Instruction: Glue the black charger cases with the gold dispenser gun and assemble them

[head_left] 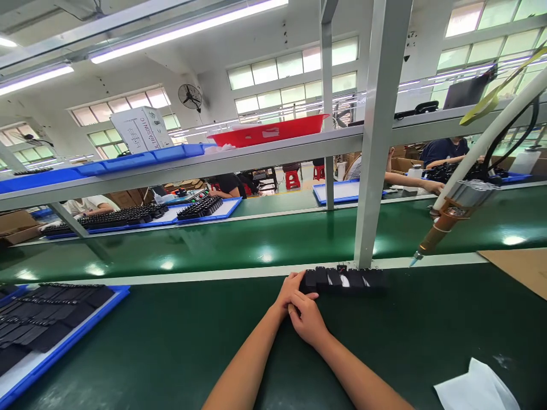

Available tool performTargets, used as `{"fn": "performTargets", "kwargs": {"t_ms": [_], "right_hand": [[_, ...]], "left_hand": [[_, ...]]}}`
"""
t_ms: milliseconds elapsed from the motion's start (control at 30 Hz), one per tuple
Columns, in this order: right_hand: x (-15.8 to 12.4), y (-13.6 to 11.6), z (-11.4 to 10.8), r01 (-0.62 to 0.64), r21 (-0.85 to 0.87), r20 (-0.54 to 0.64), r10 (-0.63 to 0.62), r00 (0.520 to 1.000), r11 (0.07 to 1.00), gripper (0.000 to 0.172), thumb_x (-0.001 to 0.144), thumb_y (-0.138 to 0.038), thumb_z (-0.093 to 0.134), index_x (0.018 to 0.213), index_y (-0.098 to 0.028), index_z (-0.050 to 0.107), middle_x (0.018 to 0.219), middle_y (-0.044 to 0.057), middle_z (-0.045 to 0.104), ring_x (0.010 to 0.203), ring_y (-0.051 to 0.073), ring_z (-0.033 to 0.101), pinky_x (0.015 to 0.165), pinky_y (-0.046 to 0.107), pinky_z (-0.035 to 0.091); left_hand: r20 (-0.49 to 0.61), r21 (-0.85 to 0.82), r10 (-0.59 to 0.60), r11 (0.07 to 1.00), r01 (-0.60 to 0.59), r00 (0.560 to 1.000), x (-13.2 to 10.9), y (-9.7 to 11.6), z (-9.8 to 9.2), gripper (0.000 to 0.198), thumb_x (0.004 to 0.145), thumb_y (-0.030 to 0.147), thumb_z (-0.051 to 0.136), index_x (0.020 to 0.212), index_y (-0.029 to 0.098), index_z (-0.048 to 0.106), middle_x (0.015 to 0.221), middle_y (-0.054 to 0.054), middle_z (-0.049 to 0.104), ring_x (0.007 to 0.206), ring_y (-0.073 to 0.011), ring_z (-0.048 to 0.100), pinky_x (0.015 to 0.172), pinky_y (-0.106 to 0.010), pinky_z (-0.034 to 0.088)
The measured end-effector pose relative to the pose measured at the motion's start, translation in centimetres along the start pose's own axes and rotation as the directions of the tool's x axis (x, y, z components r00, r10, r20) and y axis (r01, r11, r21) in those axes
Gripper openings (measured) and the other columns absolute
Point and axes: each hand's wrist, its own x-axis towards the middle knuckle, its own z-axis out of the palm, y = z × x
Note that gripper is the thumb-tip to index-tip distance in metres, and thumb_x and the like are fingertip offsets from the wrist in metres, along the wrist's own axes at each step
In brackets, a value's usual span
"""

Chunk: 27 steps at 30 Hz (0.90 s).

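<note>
A short row of small black parts [344,279] lies on the green bench next to the white strip. My left hand [289,291] rests at the row's left end, its fingers closed against the end part. Just below it, my right hand [308,320] is curled, with its fingertips pressed to my left hand. What the right hand holds, if anything, is hidden.
A hanging dispenser nozzle [444,219] points down at the right. A grey frame post [376,171] stands behind the row. A blue tray [68,341] of black parts sits at the left, with a white cloth [474,388] and cardboard [519,267] at the right. Other people work across the green belt [239,245].
</note>
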Motion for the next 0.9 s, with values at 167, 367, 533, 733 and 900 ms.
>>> {"fn": "performTargets", "kwargs": {"t_ms": [167, 367, 533, 733, 900], "right_hand": [[0.02, 0.09, 0.09, 0.001, 0.010, -0.004, -0.001, 1.000, 1.000, 0.026, 0.082, -0.004, 0.043, 0.082, -0.020, 0.063, 0.083, 0.004, 0.066, 0.077, 0.017, 0.062, 0.071, 0.027, 0.047], [-0.05, 0.15, 0.13, -0.006, 0.013, -0.005, 0.006, 1.000, 1.000, 0.026, 0.082, -0.004, 0.043, 0.083, -0.020, 0.063, 0.084, 0.004, 0.066, 0.077, 0.017, 0.062, 0.071, 0.027, 0.047], [-0.10, 0.15, 0.16, -0.012, 0.012, -0.005, 0.012, 1.000, 1.000, 0.025, 0.082, -0.004, 0.043, 0.082, -0.019, 0.063, 0.083, 0.004, 0.065, 0.075, 0.017, 0.061, 0.069, 0.027, 0.046], [-0.05, 0.17, 0.22, -0.013, 0.019, -0.002, 0.013, 1.000, 1.000, 0.024, 0.083, -0.005, 0.043, 0.081, -0.019, 0.062, 0.082, 0.004, 0.065, 0.076, 0.017, 0.061, 0.071, 0.027, 0.046], [-0.09, 0.22, 0.28, -0.013, 0.025, -0.004, 0.013, 1.000, 1.000, 0.024, 0.084, -0.005, 0.043, 0.081, -0.019, 0.062, 0.082, 0.004, 0.064, 0.076, 0.017, 0.061, 0.071, 0.027, 0.045]], "left_hand": [[0.000, 0.007, -0.002, 1.000, 0.002, 1.000, 0.06, -0.16, 0.06, 0.082, 0.069, 0.061, 0.074, 0.138, 0.024, 0.050, 0.118, -0.011, 0.058, 0.111, -0.0296, 0.055, 0.102, -0.042, 0.042], [0.001, 0.015, -0.002, 1.000, 0.002, 1.000, 0.12, -0.16, 0.06, 0.085, 0.069, 0.061, 0.073, 0.139, 0.020, 0.049, 0.120, -0.013, 0.057, 0.111, -0.0305, 0.055, 0.103, -0.043, 0.041], [0.005, 0.018, -0.002, 1.000, 0.002, 1.000, -0.01, 0.03, -0.09, 0.085, 0.069, 0.062, 0.073, 0.139, 0.020, 0.049, 0.119, -0.013, 0.057, 0.111, -0.0302, 0.055, 0.102, -0.042, 0.041], [0.001, 0.027, 0.006, 1.000, -0.006, 1.000, -0.04, 0.27, -0.19, 0.084, 0.069, 0.061, 0.073, 0.138, 0.019, 0.051, 0.119, -0.014, 0.058, 0.112, -0.0305, 0.055, 0.102, -0.041, 0.041], [0.000, 0.024, 0.006, 1.000, -0.006, 1.000, -0.07, 0.23, -0.17, 0.083, 0.069, 0.062, 0.073, 0.137, 0.019, 0.051, 0.119, -0.013, 0.058, 0.112, -0.0299, 0.055, 0.102, -0.042, 0.041]]}}
